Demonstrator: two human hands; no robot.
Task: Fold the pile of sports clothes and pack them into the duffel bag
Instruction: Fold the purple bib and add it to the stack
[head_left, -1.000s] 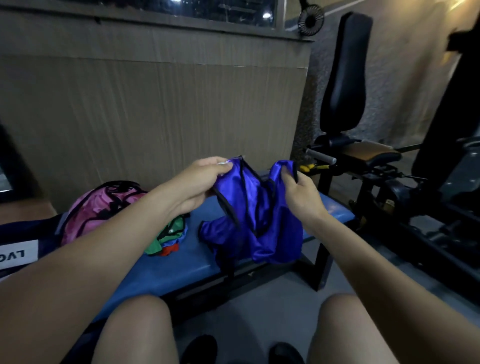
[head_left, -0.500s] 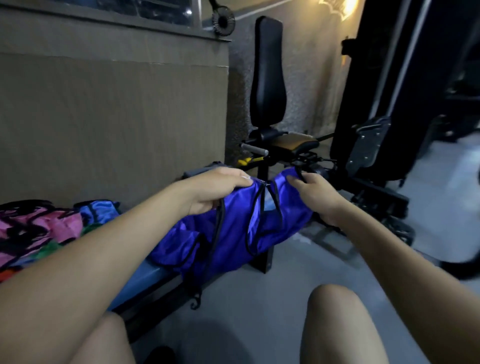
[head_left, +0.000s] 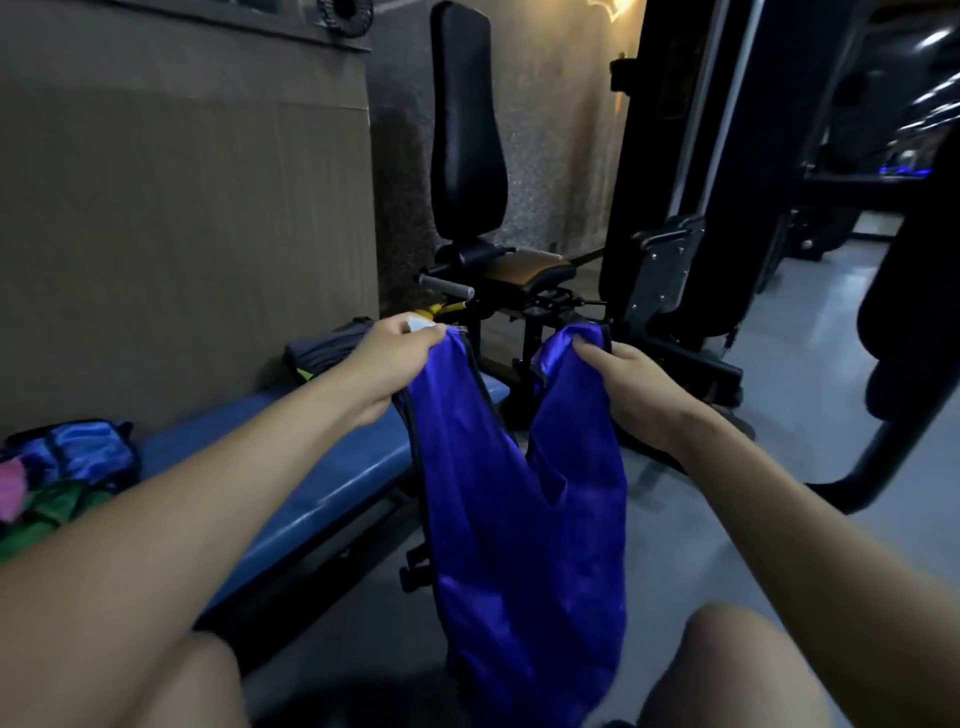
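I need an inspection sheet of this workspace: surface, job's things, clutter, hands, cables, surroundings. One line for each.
Surface: blue padded bench, along a wood-panel wall.
Job's things: blue garment held up by its two top corners, hanging off the bench edge; pile of coloured clothes at the bench's left end; dark folded item at the far end. Duffel bag: nothing seen.
Clutter: nothing seen.
Hands: left hand and right hand each grip a corner.
Cables: nothing seen.
Surroundings: gym machine seat, grey floor.

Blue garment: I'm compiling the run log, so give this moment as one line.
stage: unfolding | left hand: grips top corner | right hand: grips other corner | blue garment: hanging, spread | blue bench: beside
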